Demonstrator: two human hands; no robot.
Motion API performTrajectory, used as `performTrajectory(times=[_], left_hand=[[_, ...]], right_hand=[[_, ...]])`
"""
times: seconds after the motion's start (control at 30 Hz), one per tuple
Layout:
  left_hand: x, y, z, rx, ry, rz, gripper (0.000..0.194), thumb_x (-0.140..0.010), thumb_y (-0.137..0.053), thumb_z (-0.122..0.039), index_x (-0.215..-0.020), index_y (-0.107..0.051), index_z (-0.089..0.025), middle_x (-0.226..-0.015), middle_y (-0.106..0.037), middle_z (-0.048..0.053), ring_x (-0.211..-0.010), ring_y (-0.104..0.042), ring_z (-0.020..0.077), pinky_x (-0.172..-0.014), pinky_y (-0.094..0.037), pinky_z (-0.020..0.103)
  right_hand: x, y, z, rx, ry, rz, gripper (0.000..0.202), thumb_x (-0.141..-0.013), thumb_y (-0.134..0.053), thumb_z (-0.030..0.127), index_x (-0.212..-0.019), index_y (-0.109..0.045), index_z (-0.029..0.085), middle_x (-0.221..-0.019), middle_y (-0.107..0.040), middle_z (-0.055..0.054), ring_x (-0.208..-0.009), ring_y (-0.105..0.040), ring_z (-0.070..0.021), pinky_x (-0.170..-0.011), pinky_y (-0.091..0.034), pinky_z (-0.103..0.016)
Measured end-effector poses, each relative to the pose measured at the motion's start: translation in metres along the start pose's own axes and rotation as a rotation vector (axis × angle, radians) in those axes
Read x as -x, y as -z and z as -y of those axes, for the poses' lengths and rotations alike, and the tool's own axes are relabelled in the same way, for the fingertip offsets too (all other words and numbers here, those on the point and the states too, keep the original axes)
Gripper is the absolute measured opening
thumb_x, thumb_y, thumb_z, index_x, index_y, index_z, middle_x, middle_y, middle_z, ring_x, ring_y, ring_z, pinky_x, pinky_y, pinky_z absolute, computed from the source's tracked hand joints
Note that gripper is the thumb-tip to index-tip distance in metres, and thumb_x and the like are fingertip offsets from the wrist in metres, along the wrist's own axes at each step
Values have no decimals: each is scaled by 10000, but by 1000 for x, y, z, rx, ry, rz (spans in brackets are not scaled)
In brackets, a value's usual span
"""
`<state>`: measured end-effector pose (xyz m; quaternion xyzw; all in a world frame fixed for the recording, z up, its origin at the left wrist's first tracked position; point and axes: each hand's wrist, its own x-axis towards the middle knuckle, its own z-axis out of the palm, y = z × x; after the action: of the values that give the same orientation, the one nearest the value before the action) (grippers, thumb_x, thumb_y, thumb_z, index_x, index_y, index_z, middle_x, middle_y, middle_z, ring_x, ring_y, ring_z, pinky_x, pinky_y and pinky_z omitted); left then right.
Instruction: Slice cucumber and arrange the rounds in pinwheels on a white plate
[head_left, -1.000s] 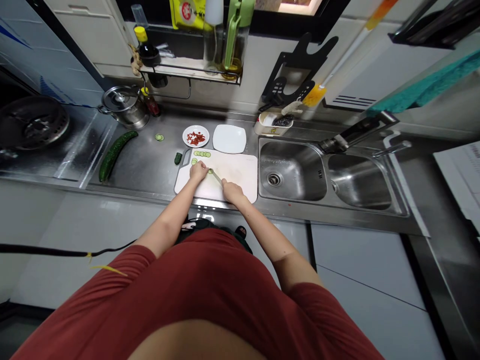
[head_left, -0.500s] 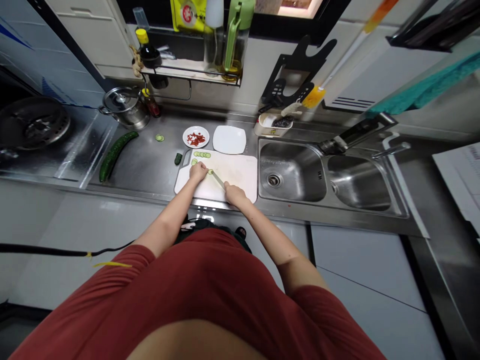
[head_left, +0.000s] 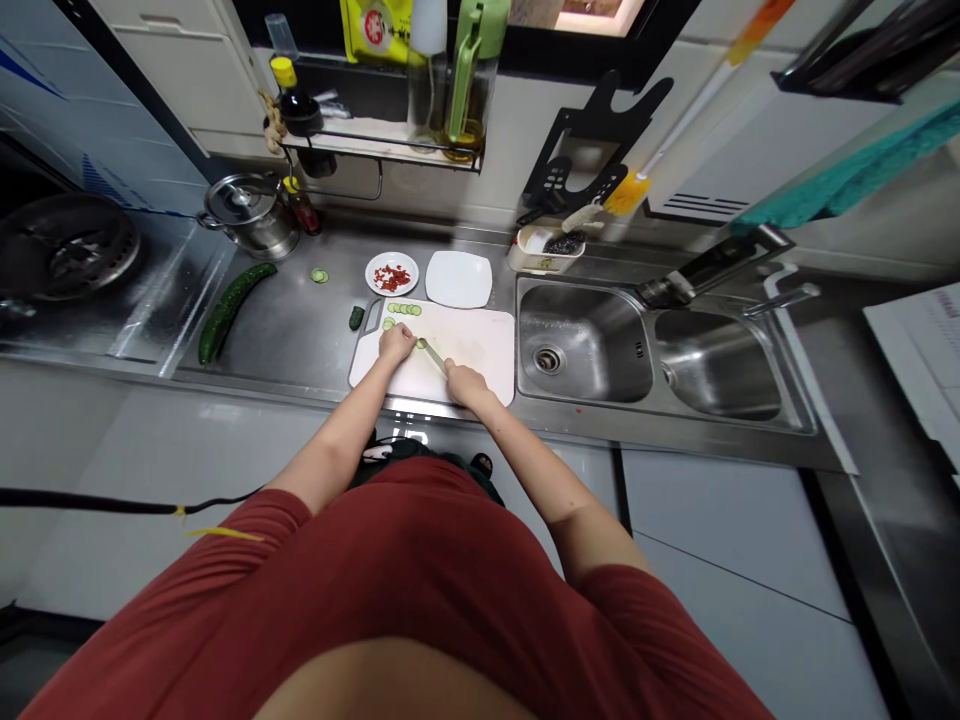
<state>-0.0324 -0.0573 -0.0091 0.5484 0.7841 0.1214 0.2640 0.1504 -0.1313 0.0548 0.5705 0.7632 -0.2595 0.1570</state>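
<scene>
My right hand point(head_left: 467, 384) is wrapped round the handle of a knife point(head_left: 435, 356), whose blade slants up and left over the white cutting board point(head_left: 480, 340). A small cucumber slice point(head_left: 421, 343) lies at the blade's tip. Just left of it is my left hand point(head_left: 397, 344), its fingers bent and pressed together; whatever they hold is hidden. Behind that hand, a row of cucumber slices point(head_left: 405, 309) and a few more pale slices point(head_left: 388, 323) lie on the board. A dark green cucumber end point(head_left: 356, 318) rests beside the board's handle.
Behind the board stand a plate of chopped red pieces point(head_left: 392, 273) and a white square plate point(head_left: 458, 279). A whole cucumber point(head_left: 231, 309), loose slices point(head_left: 319, 275) and a steel pot point(head_left: 251, 215) are on the left. A double sink point(head_left: 581, 390) adjoins the board's right side.
My right hand has shifted slightly left and up with the knife, and the blade's tip now overlaps the small slice. My left hand has stayed in nearly the same place.
</scene>
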Motion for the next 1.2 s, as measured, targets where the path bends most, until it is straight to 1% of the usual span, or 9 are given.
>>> performTrajectory(times=[0.2,0.37,0.63,1.0,1.2], left_hand=[[0,-1,1,12,-8,-9,130,-742,-636,-333,-813,-608,-227,-898,-678,33,-904,-617,201,-791,-429,277],[0,-1,0,5,-3,-4,144,-739,-633,-336,-831,-619,-227,-907,-678,34,-917,-615,199,-795,-429,274],[-2,-2,3,25,-26,-7,133,-732,-634,-337,-803,-610,-227,-881,-678,25,-883,-619,194,-776,-426,273],[-2,-2,2,11,-15,-3,134,-740,-629,-333,-819,-617,-225,-907,-682,33,-910,-614,198,-801,-427,276],[-2,-1,2,6,-13,8,158,-743,-623,-351,-832,-617,-221,-910,-680,30,-912,-614,195,-794,-428,271]], right_hand=[[0,0,0,3,1,-9,318,-919,-335,140,-1223,-422,174,-1060,-639,-156,-955,-629,-247,-750,-471,-328],[2,0,0,-4,6,-10,320,-909,-345,131,-1215,-431,172,-1070,-640,-156,-984,-621,-254,-777,-467,-338],[-3,-2,-1,-6,0,-17,331,-892,-348,116,-1205,-438,173,-1056,-646,-152,-966,-629,-260,-759,-476,-343],[-2,-3,-1,12,8,-16,344,-885,-334,113,-1210,-435,168,-1069,-643,-163,-975,-628,-261,-762,-480,-352],[-2,-3,-2,10,16,-23,324,-882,-349,119,-1189,-438,172,-1038,-651,-152,-956,-634,-270,-737,-486,-354]])
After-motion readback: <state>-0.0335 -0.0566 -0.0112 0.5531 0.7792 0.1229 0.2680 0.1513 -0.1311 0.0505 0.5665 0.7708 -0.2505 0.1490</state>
